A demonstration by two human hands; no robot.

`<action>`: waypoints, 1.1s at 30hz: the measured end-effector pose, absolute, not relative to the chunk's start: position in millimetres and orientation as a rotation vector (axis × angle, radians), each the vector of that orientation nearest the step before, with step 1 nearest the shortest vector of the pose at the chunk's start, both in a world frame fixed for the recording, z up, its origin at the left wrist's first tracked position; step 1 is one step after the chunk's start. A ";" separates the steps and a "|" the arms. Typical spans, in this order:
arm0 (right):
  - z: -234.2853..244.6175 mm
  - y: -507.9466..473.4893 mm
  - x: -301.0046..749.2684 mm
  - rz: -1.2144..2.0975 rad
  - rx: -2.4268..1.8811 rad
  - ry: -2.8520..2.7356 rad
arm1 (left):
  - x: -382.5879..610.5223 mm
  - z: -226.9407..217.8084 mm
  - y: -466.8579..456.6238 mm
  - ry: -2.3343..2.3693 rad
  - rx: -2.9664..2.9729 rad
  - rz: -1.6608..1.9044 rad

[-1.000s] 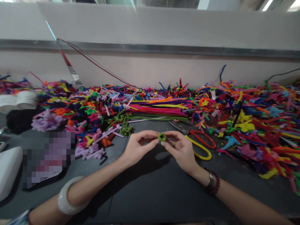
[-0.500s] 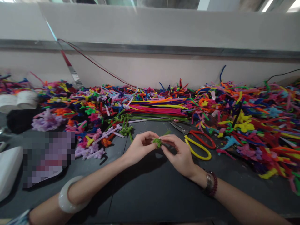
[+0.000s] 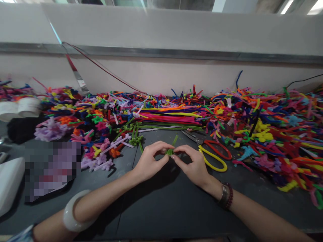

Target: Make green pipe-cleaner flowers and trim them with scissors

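My left hand (image 3: 148, 161) and my right hand (image 3: 193, 163) meet over the dark table (image 3: 156, 208), fingertips pinched together on a small green pipe-cleaner piece (image 3: 169, 151). One green end (image 3: 175, 139) sticks up and away from the pinch. Most of the piece is hidden between the fingers. A white bangle (image 3: 72, 215) sits on my left forearm, and dark bracelets (image 3: 225, 198) circle my right wrist.
Red-and-yellow-handled scissors (image 3: 214, 156) lie just right of my right hand. Heaps of colourful pipe cleaners and twisted shapes (image 3: 264, 127) cover the back and right of the table. A bundle of straight stems (image 3: 171, 117) lies behind my hands. White rolls (image 3: 19, 107) stand far left.
The green piece went from an open ring held up between my fingertips to a tighter bundle, with one end now poking upward. Both hands shifted slightly lower and stayed together.
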State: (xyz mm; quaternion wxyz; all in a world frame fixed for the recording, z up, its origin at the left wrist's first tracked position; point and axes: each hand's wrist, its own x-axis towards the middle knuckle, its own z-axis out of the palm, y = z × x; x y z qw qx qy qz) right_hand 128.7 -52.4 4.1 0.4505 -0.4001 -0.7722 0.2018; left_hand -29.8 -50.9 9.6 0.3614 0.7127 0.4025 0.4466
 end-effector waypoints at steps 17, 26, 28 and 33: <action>-7.0 -51.1 127.6 0.140 -0.916 -2.074 | -29.8 3.7 -53.1 1.192 2.197 1.259; -8.0 -52.2 128.1 0.096 -0.976 -2.131 | -30.2 -2.6 -51.0 1.160 2.271 1.221; -7.7 -52.5 128.1 0.096 -1.012 -2.143 | -30.1 -4.3 -50.2 1.174 2.321 1.185; -6.7 -53.2 127.3 0.112 -1.077 -2.152 | -30.9 -5.6 -49.5 1.228 2.477 1.050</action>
